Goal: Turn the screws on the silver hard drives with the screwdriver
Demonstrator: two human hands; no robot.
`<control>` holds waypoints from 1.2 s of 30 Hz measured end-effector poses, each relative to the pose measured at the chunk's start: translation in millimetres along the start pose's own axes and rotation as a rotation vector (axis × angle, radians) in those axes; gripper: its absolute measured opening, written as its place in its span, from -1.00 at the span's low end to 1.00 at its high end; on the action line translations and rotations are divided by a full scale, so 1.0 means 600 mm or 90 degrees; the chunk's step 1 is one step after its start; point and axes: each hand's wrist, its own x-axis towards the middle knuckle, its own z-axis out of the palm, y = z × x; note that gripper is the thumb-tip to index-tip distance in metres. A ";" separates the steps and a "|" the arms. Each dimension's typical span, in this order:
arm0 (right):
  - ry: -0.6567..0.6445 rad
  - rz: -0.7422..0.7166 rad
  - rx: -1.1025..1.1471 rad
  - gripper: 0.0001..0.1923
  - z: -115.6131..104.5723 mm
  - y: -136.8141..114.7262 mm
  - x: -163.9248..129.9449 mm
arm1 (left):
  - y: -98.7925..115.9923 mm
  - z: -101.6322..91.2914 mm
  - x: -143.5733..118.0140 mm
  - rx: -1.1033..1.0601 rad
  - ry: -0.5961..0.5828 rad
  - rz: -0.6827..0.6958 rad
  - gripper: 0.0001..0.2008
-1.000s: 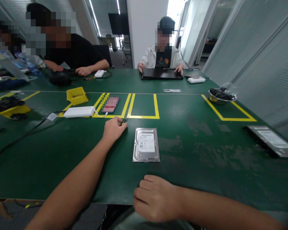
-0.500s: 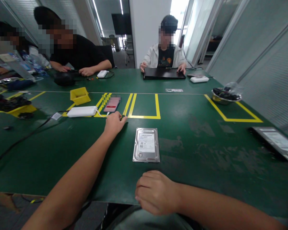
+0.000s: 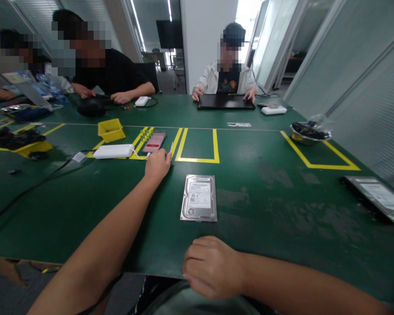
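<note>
Hard drive (image 3: 199, 199), long axis forward, right of left hand (image 3: 158, 164)
That hand clamps a slim tool (image 3: 172, 148); right hand (image 3: 213, 264) curls inward.

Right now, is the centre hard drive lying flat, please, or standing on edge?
Flat: the centre hard drive shows its labelled face upward.

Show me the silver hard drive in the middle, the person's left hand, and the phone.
Hard drive (image 3: 199, 197): head view, on its label.
Left hand (image 3: 158, 165): head view, on its back.
Phone (image 3: 154, 143): head view, on its screen.
</note>
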 end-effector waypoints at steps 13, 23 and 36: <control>-0.002 0.003 0.013 -0.79 -0.001 0.001 -0.005 | 0.087 -0.061 -0.046 -0.119 -0.020 0.124 -0.67; -0.015 -0.002 -0.013 -0.81 0.003 -0.008 -0.009 | 0.200 -0.143 -0.178 -0.045 -0.230 0.241 0.01; 0.004 0.007 -0.008 -0.81 0.003 -0.007 -0.010 | 0.224 -0.129 -0.182 0.002 -0.280 0.210 0.03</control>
